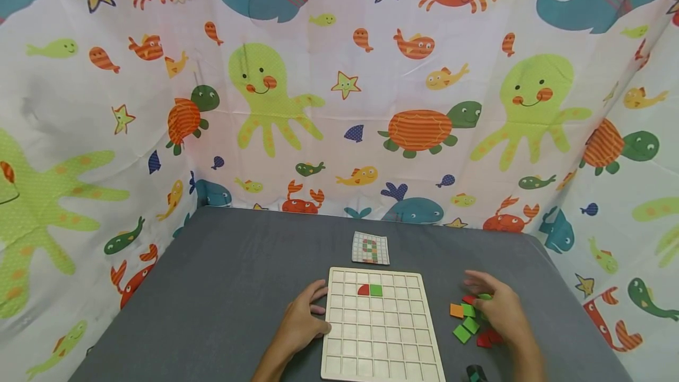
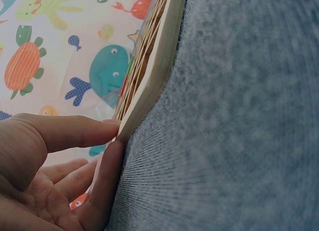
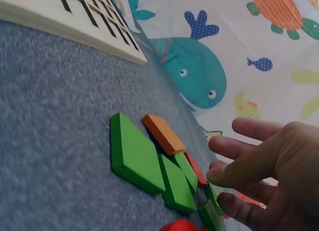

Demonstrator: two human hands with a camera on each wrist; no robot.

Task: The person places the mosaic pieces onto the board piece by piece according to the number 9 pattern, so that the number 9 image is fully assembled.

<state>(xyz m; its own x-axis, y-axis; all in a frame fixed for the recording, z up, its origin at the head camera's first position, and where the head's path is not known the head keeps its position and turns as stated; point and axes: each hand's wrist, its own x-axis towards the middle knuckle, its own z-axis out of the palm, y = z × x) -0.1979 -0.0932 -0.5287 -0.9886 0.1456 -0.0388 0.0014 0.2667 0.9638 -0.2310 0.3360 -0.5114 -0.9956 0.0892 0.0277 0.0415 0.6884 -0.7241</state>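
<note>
A pale wooden grid board point(image 1: 379, 335) lies on the grey table, with a red quarter-round tile point(image 1: 363, 290) and a green square tile point(image 1: 376, 290) side by side in its upper cells. My left hand point(image 1: 301, 318) holds the board's left edge; in the left wrist view its thumb point(image 2: 84, 130) and a finger meet at the wooden rim. Over the loose tiles to the right hovers my right hand point(image 1: 501, 308), fingers apart and nothing seen between them. Beneath it are green tiles point(image 3: 137, 154), an orange tile point(image 3: 163, 134) and red ones point(image 1: 484, 339), some partly hidden.
A small card point(image 1: 370, 248) printed with a coloured grid pattern lies behind the board. A dark object with some green point(image 1: 475, 373) sits at the front right, its kind unclear. A sea-animal curtain point(image 1: 339, 134) hangs around the back and sides of the table.
</note>
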